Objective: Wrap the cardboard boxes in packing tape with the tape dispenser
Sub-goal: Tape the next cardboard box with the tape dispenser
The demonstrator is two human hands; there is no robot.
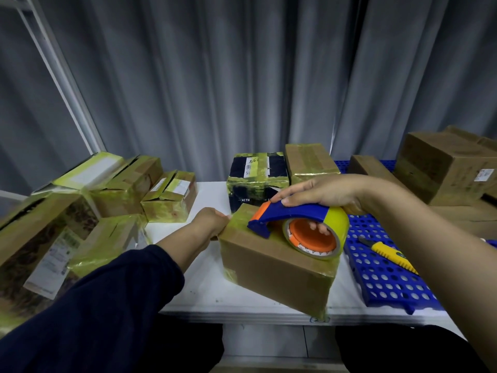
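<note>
Hanging in deep folds, a grey curtain (pixel 215 76) closes off the whole back of the room, with a white metal frame (pixel 61 76) slanting down its left side. In front of it stands a white table (pixel 204 292), marked with a few small dark specks near its front edge. A blue plastic grid (pixel 384 281) full of round holes covers the table's right part, and a yellow knife (pixel 390 253) lies on it.

The cardboard box (pixel 274 270) sits at the middle of the table, its near corner reaching the front edge, with shiny yellowish tape on its top and corners. The tape dispenser (pixel 290 214), blue with an orange core and a yellow-green roll, rests on the box's top. The right hand (pixel 322 192) grips its handle from above, thumb along the blue arch and fingertips showing inside the orange core. The left hand (pixel 212 219), at the end of a dark blue sleeve (pixel 107 305), rests against the box's far left corner; whether its fingers curl round the edge cannot be told.

A heap of taped boxes (pixel 107 197) crowds the table's left end. A black box (pixel 255 179) with tape bands and a taped brown box (pixel 309 162) stand at the back just behind the dispenser. Plain brown boxes (pixel 443 168) are stacked at the right.
</note>
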